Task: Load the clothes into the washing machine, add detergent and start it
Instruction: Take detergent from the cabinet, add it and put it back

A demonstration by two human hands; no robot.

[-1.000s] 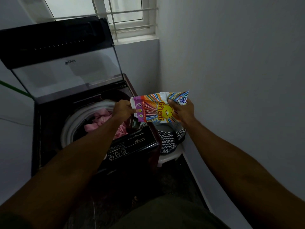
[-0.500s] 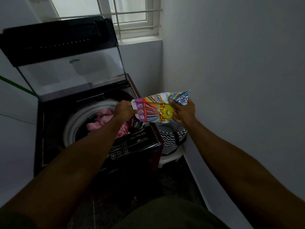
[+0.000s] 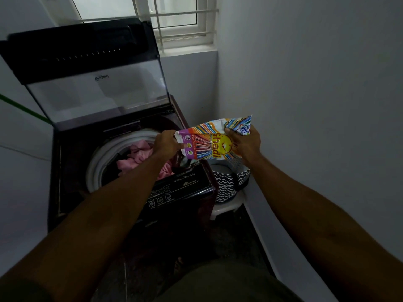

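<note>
A person holds a striped detergent packet (image 3: 214, 141) sideways in both hands above the right edge of an open top-loading washing machine (image 3: 122, 171). The left hand (image 3: 166, 144) pinches the packet's 9 o'clock end; the right hand (image 3: 245, 144) grips its 3 o'clock end. Pink clothes (image 3: 139, 158) lie in the drum at 9 o'clock of the packet. A zigzag-patterned basket (image 3: 229, 184) sits at 5 o'clock.

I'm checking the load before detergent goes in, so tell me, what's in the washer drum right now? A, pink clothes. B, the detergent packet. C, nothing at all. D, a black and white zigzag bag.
A: pink clothes lie inside the drum under the raised lid, while both hands hold the detergent packet over the machine's right edge.
</note>
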